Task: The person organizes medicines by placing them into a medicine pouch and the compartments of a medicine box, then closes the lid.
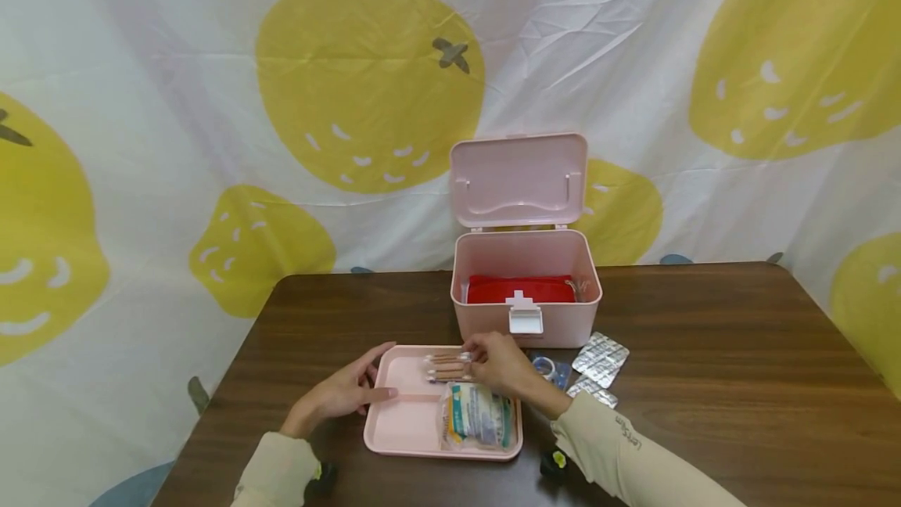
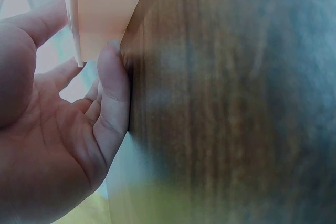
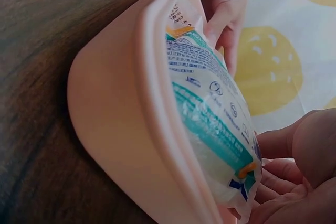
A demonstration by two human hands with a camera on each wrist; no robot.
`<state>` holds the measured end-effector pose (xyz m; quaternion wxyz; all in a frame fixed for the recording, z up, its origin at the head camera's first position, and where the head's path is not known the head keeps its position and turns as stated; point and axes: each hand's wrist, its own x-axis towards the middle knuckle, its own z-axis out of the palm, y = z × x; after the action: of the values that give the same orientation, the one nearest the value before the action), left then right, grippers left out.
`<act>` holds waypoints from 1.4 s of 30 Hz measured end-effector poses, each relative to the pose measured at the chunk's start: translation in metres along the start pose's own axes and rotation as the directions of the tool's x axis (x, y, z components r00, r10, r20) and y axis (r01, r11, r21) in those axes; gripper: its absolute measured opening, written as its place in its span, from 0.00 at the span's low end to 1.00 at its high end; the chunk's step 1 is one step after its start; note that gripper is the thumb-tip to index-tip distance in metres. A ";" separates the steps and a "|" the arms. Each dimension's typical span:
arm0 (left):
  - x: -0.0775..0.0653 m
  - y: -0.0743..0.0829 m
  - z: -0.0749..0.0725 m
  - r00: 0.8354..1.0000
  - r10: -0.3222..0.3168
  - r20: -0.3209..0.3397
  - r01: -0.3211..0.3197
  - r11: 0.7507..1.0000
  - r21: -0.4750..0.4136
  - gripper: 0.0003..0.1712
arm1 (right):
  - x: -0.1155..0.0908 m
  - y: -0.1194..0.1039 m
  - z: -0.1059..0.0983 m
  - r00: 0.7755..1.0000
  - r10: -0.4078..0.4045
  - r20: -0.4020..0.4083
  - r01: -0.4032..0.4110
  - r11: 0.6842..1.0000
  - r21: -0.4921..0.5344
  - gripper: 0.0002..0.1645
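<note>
Hands [image 1: 343,388] [image 1: 501,366] on pink tray [image 1: 404,430], swabs [image 1: 443,368] (white-tipped)

Tray [image 1: 403,433] pale pink. Sticks [image 1: 445,361] brown, white tips. Packet [image 1: 480,417] white and teal, clear film edges, orange and navy patches, dark blue print. Box [image 1: 482,327] pale pink, white latch [image 1: 525,322]. Pouch [image 1: 489,290] bright red. Blister packs [image 1: 601,358] silver. Desk [image 1: 718,358] dark brown, wood-grain streaks. Backdrop cloth [image 1: 169,14] white, big yellow lemon print, white dashes, dark stems. Sleeves [image 1: 612,448] pale cream, dark lettering on right.
</note>
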<state>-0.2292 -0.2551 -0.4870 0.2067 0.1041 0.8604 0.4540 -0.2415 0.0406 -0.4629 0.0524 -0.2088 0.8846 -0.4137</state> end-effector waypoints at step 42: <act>-0.003 0.003 0.000 1.000 -0.007 0.001 0.007 1.000 0.009 0.48 | -0.035 0.014 -0.035 0.988 -0.156 0.000 0.156 0.988 -0.019 0.13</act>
<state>-0.2268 -0.2538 -0.4838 0.2081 0.1023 0.8626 0.4496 -0.2235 0.0882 -0.4530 0.0170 -0.2775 0.8695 -0.4082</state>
